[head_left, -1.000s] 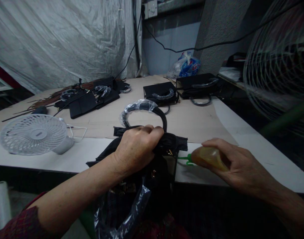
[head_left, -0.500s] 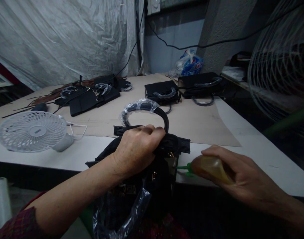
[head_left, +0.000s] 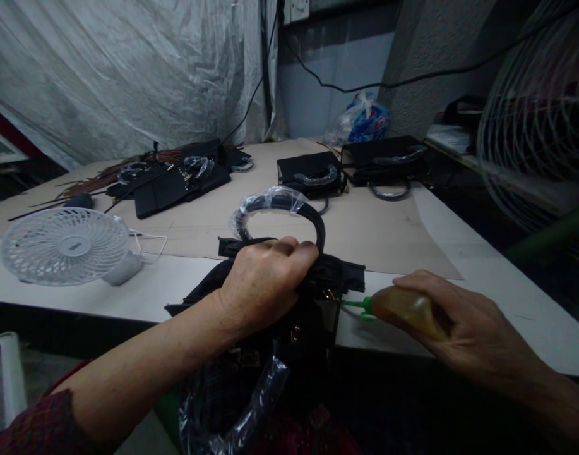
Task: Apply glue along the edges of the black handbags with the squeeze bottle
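A black handbag (head_left: pixel 312 328) lies at the near edge of the table, one plastic-wrapped handle (head_left: pixel 274 201) standing up and the other (head_left: pixel 265 401) hanging down toward me. My left hand (head_left: pixel 270 284) is closed on the bag's upper part, its fingertips hidden in the dark material. In my right hand (head_left: pixel 459 322) is a glue bottle (head_left: pixel 410 311) of soft amber plastic, held sideways. Its thin green nozzle (head_left: pixel 358 304) points left, with the tip at the bag's right side edge. Whether the tip touches the bag I cannot tell. Gold-coloured fittings (head_left: pixel 295 333) show on the bag.
A small white fan (head_left: pixel 64 246) stands on the table at the left. Several black bags (head_left: pixel 310 170) with wrapped handles lie farther back, near brown strips (head_left: pixel 85 180). A plastic bag (head_left: pixel 365 120) sits at the back; a large wire-caged fan (head_left: pixel 530 126) is at right.
The glue bottle in my right hand has shifted slightly up and right, its nozzle tip higher along the bag's side. My left hand keeps its grip. The whole view has moved a little.
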The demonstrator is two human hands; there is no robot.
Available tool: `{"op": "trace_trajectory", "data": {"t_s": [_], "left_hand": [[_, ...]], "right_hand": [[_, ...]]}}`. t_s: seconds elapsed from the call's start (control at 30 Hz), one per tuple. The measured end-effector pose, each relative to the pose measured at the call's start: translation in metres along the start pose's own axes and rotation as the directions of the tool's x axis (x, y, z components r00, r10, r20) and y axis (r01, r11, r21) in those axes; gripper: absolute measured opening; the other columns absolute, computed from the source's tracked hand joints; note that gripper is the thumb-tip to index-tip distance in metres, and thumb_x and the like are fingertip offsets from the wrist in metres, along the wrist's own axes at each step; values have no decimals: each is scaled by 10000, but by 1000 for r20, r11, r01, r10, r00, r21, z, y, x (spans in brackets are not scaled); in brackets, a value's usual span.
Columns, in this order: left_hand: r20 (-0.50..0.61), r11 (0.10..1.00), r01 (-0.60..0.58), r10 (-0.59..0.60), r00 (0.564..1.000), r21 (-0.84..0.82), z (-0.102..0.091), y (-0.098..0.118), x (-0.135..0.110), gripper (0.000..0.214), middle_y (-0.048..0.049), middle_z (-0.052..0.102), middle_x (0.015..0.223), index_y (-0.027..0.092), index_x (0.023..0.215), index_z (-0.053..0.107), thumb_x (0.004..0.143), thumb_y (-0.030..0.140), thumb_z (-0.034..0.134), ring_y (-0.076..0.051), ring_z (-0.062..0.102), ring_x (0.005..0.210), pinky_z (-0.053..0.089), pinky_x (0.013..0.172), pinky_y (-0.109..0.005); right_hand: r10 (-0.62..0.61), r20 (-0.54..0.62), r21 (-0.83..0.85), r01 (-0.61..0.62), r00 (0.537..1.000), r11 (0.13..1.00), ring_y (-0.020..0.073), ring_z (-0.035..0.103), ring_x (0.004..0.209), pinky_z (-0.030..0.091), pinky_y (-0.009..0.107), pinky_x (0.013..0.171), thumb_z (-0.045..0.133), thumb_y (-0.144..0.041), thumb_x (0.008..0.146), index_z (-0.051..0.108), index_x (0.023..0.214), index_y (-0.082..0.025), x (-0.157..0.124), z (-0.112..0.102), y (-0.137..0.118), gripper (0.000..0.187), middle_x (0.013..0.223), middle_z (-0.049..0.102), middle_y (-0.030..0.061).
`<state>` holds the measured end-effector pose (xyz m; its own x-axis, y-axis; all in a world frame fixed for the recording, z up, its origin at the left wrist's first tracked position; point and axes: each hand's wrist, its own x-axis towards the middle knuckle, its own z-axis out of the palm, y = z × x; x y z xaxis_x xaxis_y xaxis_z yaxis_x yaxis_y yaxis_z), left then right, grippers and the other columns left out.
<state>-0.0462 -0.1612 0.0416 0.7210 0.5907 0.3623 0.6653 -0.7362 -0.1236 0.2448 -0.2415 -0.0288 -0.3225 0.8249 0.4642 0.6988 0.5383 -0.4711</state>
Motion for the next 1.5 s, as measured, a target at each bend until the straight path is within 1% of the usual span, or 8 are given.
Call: {"op": "trace_trajectory", "data": {"t_s": [0.37, 0.67, 0.8, 0.93, 1.07, 1.23, 1.37, 1.5], "left_hand": [[-2, 1000, -4, 4, 1000, -9, 2, -1, 0, 276, -53, 745, 885, 182, 1004, 662, 772, 57, 579, -257, 748, 738, 537, 574, -338], [6, 1000, -11, 11, 1000, -12, 2, -2, -1, 272, -50, 745, 888, 184, 1035, 666, 796, 76, 592, -255, 751, 746, 544, 580, -330], [-11, 1000, -12, 12, 1000, -5, 3, -2, 0, 249, -49, 744, 881, 179, 1013, 664, 801, 79, 580, -263, 749, 734, 539, 562, -334], [-5, 1000, -9, 9, 1000, -15, 4, -2, 0, 256, -45, 748, 901, 181, 1015, 657, 791, 76, 592, -254, 749, 746, 542, 581, -323], [-14, 1000, -10, 10, 1000, -12, 5, -3, 0, 251, -46, 742, 887, 178, 1008, 656, 792, 71, 586, -259, 748, 743, 539, 572, -328], [-38, 999, -27, 26, 999, -25, 5, -2, -2, 255, -46, 744, 901, 178, 1007, 658, 792, 69, 576, -270, 754, 753, 545, 560, -349], [-51, 999, -27, 26, 998, -18, 5, -2, -3, 232, -43, 737, 868, 179, 989, 658, 799, 76, 573, -271, 750, 733, 542, 549, -352], [-54, 999, -31, 30, 998, -27, 6, -3, -3, 239, -42, 736, 879, 181, 1001, 656, 800, 77, 581, -273, 751, 734, 546, 553, -354]], "right_hand": [[-96, 200, 8, 97, 975, 995, 203, 669, 682, 524, 303, 500, 570, -224, 943, 578, 1224, -300, -5, -3, -8, 291, 940, 668, 33], [-169, 168, 51, 162, 971, 985, 177, 665, 682, 510, 264, 529, 569, -179, 933, 594, 1268, -252, 0, -1, -10, 344, 950, 666, 33], [-177, 91, -38, 182, 980, 983, 179, 658, 681, 498, 266, 528, 540, -134, 883, 595, 1266, -238, -1, -1, -11, 401, 1000, 682, 47], [-190, 198, 36, 187, 962, 982, 167, 659, 699, 496, 248, 525, 543, -141, 914, 580, 1290, -226, -6, -1, -9, 388, 964, 664, 35], [-188, 131, -75, 198, 974, 977, 168, 651, 706, 480, 265, 519, 524, -119, 906, 579, 1309, -198, -9, -1, -10, 414, 1026, 649, 64], [-256, 195, 95, 242, 947, 966, 151, 642, 699, 490, 248, 519, 525, -131, 942, 548, 1310, -187, -9, -1, -18, 373, 958, 635, 43], [-213, 105, -7, 215, 971, 977, 159, 656, 737, 516, 247, 544, 538, -138, 956, 561, 1310, -183, -9, 1, -17, 357, 1034, 645, 68], [-190, 161, 28, 188, 969, 982, 160, 657, 714, 518, 233, 532, 538, -166, 956, 574, 1275, -199, -7, 2, -12, 323, 985, 649, 52]]}}
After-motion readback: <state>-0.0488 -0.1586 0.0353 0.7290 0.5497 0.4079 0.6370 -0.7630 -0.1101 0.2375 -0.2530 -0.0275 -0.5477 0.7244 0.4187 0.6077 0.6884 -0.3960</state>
